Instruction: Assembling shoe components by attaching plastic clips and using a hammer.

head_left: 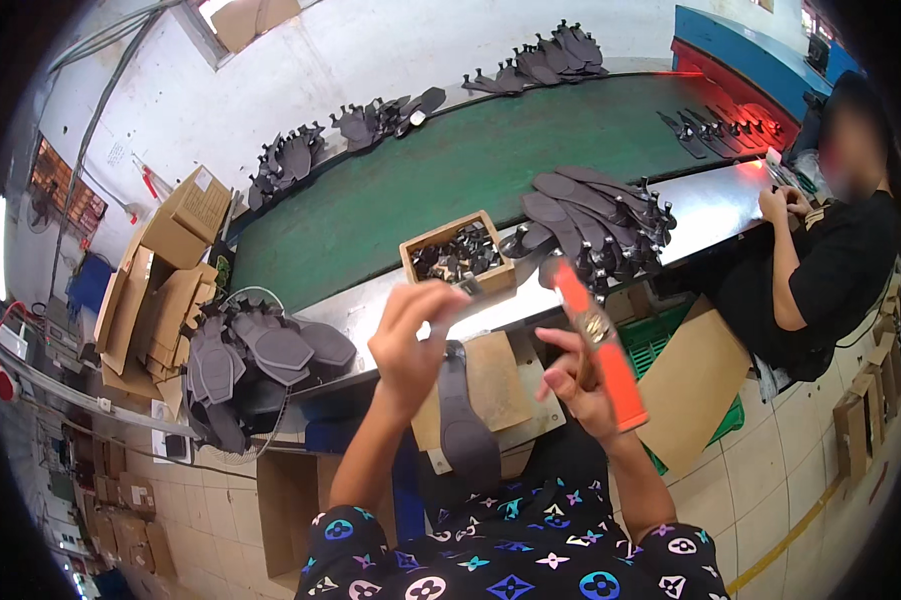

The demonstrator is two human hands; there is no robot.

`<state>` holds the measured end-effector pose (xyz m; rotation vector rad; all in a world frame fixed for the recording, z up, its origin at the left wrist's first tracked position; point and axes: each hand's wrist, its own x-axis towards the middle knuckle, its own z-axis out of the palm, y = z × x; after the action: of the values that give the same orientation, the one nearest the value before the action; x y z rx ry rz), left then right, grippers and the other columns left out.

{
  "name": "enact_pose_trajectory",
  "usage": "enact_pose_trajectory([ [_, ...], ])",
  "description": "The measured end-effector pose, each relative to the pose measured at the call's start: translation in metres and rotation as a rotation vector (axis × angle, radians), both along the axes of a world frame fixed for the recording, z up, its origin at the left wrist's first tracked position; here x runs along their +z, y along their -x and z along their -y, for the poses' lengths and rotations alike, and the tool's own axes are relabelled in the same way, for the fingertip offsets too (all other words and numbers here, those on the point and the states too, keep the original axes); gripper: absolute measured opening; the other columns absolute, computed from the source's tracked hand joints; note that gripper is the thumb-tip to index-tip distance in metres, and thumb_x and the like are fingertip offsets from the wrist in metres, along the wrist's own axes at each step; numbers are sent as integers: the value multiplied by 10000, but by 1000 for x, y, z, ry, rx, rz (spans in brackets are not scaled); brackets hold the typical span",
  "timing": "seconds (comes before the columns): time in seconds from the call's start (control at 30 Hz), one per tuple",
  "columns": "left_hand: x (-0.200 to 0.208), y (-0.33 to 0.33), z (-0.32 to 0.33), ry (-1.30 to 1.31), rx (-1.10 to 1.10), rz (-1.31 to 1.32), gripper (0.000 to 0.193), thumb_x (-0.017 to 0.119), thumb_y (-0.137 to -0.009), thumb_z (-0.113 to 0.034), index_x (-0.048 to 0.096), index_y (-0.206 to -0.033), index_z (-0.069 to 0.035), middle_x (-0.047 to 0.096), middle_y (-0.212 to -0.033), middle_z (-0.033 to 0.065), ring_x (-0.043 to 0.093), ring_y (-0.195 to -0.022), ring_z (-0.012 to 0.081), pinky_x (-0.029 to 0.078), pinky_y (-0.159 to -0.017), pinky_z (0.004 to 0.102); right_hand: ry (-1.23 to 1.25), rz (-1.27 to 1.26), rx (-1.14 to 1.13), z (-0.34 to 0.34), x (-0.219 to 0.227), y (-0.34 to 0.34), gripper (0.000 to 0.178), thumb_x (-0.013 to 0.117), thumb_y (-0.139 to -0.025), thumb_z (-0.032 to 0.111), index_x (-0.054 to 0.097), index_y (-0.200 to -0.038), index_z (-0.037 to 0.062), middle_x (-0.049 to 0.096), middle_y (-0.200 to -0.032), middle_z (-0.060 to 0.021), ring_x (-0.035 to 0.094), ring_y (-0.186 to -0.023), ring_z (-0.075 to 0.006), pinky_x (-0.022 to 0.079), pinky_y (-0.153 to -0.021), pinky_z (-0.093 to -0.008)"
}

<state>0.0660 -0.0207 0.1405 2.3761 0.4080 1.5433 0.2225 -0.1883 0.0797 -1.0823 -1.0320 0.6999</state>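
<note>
My left hand (pixel 406 345) is raised left of the board, its thumb and fingers pinched round a small dark piece (pixel 469 287). In my right hand (pixel 582 385) is a hammer with an orange head (pixel 622 385), held up close to the camera; most of its handle is hidden. Below and between my hands a dark grey shoe sole (pixel 466 425) lies lengthwise over a tan work board (pixel 500 375), its lower end toward my lap. Just beyond my left fingertips stands a wooden box (pixel 410 262) of small black and metal parts.
A green conveyor belt (pixel 370 215) carries soles with dark upright pieces along its far edge. More soles lie in a pile (pixel 580 215) right of the box and in another (pixel 270 345) at left. Cardboard boxes (pixel 185 215) stand far left. A co-worker (pixel 840 250) sits at right.
</note>
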Motion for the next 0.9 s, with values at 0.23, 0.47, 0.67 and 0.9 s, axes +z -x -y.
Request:
enact_pose_trajectory([
  [0.23, 11, 42, 57, -205, -61, -48, 203, 802, -760, 23, 707, -935, -13, 700, -921, 98, 657, -804, 227, 526, -699, 306, -94, -252, 227, -18, 51, 34, 331, 711, -942, 203, 624, -1171, -20, 707, -962, -134, 474, -502, -30, 354, -435, -178],
  [0.47, -61, 57, 21, 233, 199, -161, 468, 822, -767, -140, 653, -1185, -16, 675, -1161, 150, 628, -1070, 342, 502, -937, 402, -33, -111, 75, -32, 16, 40, 124, 671, -910, 11, 638, -1029, -2, 687, -1066, -180, 487, -523, -35, 384, -444, -186],
  [0.67, -134, 74, -31, 658, -8, -277, 312, 779, -828, -108, 710, -1109, 8, 739, -1070, 130, 700, -977, 190, 533, -859, 312, 171, 76, 135, -75, -16, 36, 255, 699, -905, 105, 679, -1115, -37, 708, -878, -31, 578, -726, -62, 461, -652, -236],
  [0.9, -142, 76, -5, 694, -23, -180, 223, 760, -835, -84, 749, -1046, -15, 748, -1037, 146, 730, -936, 234, 560, -813, 309, 221, 379, 207, -104, -48, 46, 312, 718, -900, 197, 678, -1104, -35, 685, -846, -155, 637, -746, -184, 494, -684, -348],
])
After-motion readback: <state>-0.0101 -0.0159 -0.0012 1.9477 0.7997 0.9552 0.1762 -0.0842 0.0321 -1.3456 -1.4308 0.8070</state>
